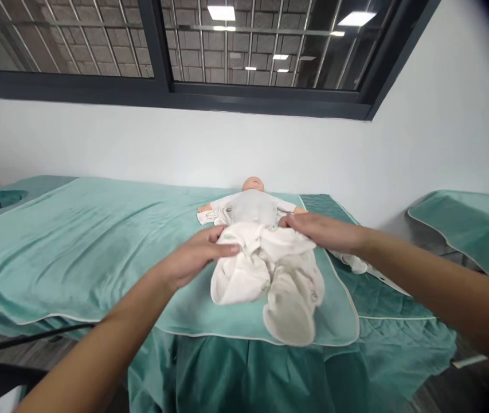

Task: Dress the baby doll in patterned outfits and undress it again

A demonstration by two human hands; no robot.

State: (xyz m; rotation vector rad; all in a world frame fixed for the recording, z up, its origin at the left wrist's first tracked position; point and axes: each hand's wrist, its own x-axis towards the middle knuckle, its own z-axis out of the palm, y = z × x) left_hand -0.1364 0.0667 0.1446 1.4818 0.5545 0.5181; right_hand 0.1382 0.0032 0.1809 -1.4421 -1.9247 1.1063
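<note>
1. Left hand (pixel 196 255): came in from the lower left. The thumb lay flat over the near face of the white garment (pixel 244 267) and the fingers passed along its upper left edge, so that the cloth was pinched between them.

2. Right hand (pixel 315 228): reached in from the right, its fingertips at the garment's upper right edge. Whether the fingers were closed on the cloth could not be told, since their undersides were hidden.

3. Garment: bunched at the top between the two hands, with two footed legs pointing toward the viewer. The leg on the right extended lower, near the front edge of the pale teal cover (pixel 89 246). The folds hid whether anything lay inside.

4. Doll (pixel 254 202): lay just beyond the garment, head toward the white wall (pixel 175 143), arms spread to both sides, wearing a white top (pixel 255 213). Its lower body was hidden behind the garment.

5. Surroundings: a patterned white cloth (pixel 208 217) lay beside the doll's arm on the left. Another white cloth (pixel 353 263) showed below the right forearm, on a darker quilted cover (pixel 382 295). A dark-framed window (pixel 265 98) with metal bars beyond its glass stood above.
</note>
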